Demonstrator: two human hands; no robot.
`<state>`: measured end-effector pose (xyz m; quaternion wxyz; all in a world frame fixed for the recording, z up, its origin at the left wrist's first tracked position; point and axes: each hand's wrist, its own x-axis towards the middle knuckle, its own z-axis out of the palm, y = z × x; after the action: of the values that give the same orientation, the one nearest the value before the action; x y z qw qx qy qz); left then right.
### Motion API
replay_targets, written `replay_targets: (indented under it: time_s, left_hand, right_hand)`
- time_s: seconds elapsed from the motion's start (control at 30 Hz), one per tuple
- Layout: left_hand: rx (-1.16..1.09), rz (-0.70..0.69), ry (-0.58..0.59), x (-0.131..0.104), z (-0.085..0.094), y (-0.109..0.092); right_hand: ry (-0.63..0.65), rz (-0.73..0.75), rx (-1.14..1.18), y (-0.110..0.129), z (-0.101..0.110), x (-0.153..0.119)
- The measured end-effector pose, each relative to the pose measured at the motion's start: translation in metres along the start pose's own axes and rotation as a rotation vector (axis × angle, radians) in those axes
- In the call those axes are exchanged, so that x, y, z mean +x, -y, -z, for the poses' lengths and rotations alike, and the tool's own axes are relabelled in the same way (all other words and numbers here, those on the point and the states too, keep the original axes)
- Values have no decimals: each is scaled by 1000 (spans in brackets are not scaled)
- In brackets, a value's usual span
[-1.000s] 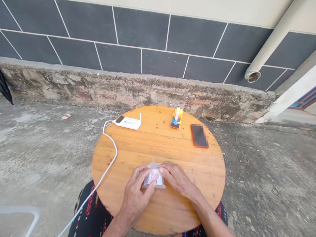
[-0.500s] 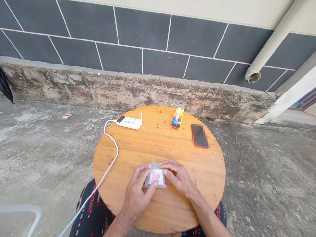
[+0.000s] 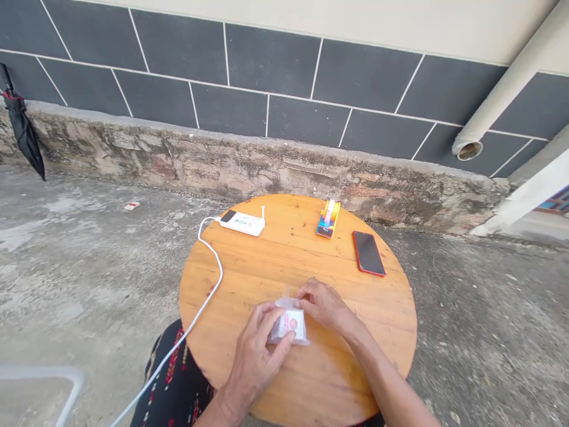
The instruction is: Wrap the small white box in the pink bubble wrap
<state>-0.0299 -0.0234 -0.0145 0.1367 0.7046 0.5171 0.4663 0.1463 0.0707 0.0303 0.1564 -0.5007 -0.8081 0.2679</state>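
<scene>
On the near half of the round wooden table lies a small white box (image 3: 293, 322) with red print, inside a clear plastic bag (image 3: 303, 341). My left hand (image 3: 258, 341) grips the bagged box from the left, thumb on the near side and fingers over the far left corner. At the far right corner, my right hand (image 3: 326, 305) has its thumb and fingertips pinched together on the loose plastic. A bit of the clear film sticks up beyond the box. The fingers partly cover the bag's left and far edges.
Across the round table (image 3: 267, 267), a white power strip (image 3: 242, 223) trails its cord over the left edge. A tape dispenser (image 3: 328, 218) stands at the back, a red-edged phone (image 3: 368, 253) at the right. A black umbrella (image 3: 25, 127) leans against the wall.
The view has swung a little left, bringing the umbrella in. My right hand has gone from the box's right side to the bag's far corner, its fingers drawn together. My left hand keeps its hold.
</scene>
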Motion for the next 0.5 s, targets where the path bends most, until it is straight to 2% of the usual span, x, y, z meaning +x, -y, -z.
replay_targets:
  time_s: [0.17, 0.5]
  left_hand:
    - [-5, 10, 2, 1, 0, 0]
    - [-12, 22, 7, 3, 0, -1]
  right_hand:
    - [28, 18, 43, -4, -3, 7]
    - [66, 71, 245, -2, -3, -3]
